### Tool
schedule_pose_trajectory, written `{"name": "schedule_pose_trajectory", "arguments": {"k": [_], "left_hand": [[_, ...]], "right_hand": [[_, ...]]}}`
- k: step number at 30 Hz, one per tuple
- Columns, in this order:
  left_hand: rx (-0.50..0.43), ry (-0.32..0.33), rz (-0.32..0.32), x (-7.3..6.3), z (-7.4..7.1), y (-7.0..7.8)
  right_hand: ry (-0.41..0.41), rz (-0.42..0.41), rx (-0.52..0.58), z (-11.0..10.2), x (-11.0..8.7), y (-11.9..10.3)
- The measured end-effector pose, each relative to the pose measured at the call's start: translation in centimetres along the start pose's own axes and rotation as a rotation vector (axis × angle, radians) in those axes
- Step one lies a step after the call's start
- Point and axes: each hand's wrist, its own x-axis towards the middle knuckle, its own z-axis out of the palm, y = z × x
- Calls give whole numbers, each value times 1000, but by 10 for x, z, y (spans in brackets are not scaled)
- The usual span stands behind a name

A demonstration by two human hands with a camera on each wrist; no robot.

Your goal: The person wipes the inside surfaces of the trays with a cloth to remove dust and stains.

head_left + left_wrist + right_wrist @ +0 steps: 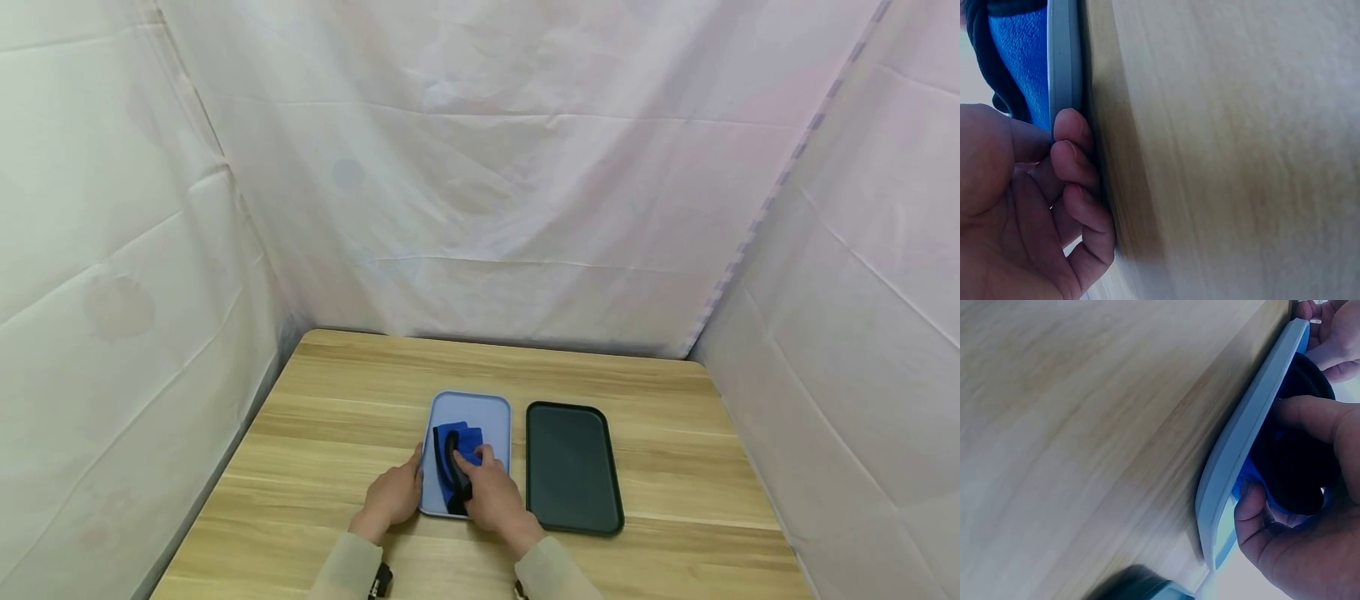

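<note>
A light blue tray [497, 408] lies on the table, with a folded, fuzzy blue cloth with black edging [442, 442] inside it. My left hand [395, 493] is at the tray's left side. In the left wrist view its curled fingers [1074, 164] rest against the outer wall, with the thumb at the rim. My right hand [495, 497] reaches over the tray's near right part and grips the cloth by a dark, bunched part [1294, 456]. The palm and fingers hide some of the cloth in the head view.
A dark green tray [572, 467] lies on the wooden table [315, 417], just right of the light blue one. White sheets [480, 183] hang behind the table and along both sides. Each forearm wears a light sleeve [348, 567].
</note>
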Motion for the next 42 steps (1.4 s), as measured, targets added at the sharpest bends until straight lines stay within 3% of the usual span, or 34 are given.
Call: {"name": "schedule_pose_trajectory", "arguments": {"k": [11, 23, 42], "left_hand": [[1, -2, 2, -1, -2, 1], [-3, -10, -8, 0, 0, 1], [-5, -23, -9, 0, 0, 1]], "right_hand": [[24, -15, 20, -5, -6, 11], [51, 25, 43, -5, -14, 17], [133, 82, 43, -2, -18, 13]]}}
